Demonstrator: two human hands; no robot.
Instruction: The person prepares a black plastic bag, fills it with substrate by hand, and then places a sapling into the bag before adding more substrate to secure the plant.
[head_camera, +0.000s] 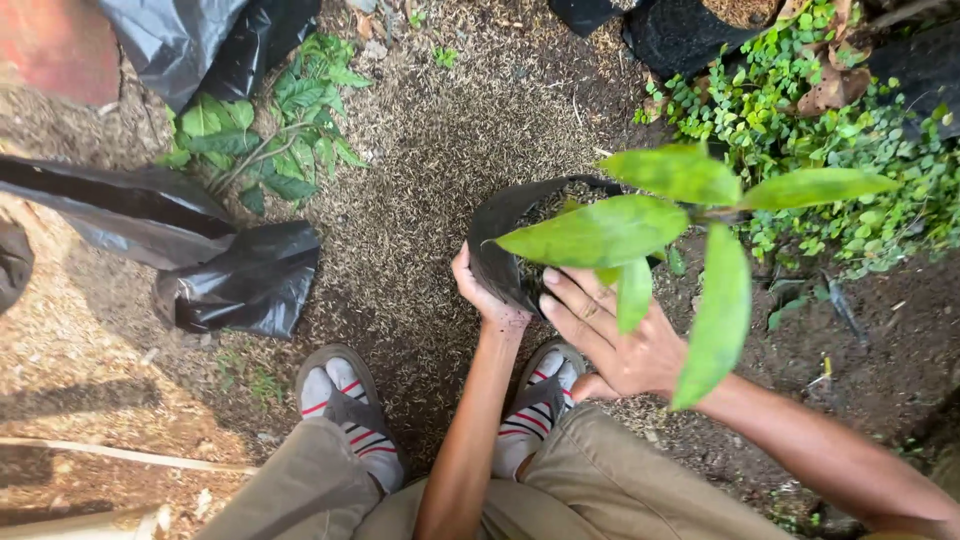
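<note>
A young plant with long bright green leaves (600, 232) stands in a black plastic grow bag (500, 225) filled with husk soil, on the ground in front of my feet. My left hand (482, 292) grips the bag's near left rim, fingers curled over the edge. Inside the bag's mouth, my right hand (610, 335) lies fingers-down on the soil near the stem, partly hidden under the leaves. The stem itself is hidden by foliage.
Crumpled black plastic bags (235, 285) lie to the left, with a leafy cut branch (275, 140) beside them. Small-leaved ground cover (850, 150) and other black bags (680, 35) are at the upper right. My sandalled feet (345, 410) rest on husk-covered ground.
</note>
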